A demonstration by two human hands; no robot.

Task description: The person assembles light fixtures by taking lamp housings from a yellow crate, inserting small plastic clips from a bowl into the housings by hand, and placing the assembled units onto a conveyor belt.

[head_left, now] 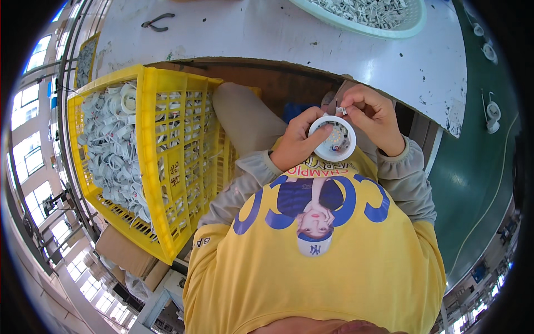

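Note:
My left hand (300, 138) grips a round white lamp housing (349, 150) by its rim, with the thumb laid over the inside. Within the housing sits a round board (336, 139) dotted with small yellowish spots, probably LEDs. Just beyond the rim, my right hand (374, 118) pinches a small white connector (341, 111) between thumb and fingertips. A thin dark wire seems to stand up by the connector. Whether the connector is joined to the housing by wires is hidden by the fingers. Both hands are held above my lap, before the table's near edge.
A yellow plastic crate (146, 167) full of white lamp parts (111, 145) stands at my left. On the white table (250, 39) lie pliers (158, 22) and a pale green basket (384, 34) of small white pieces. More lamp parts (493, 111) rest on the green surface at right.

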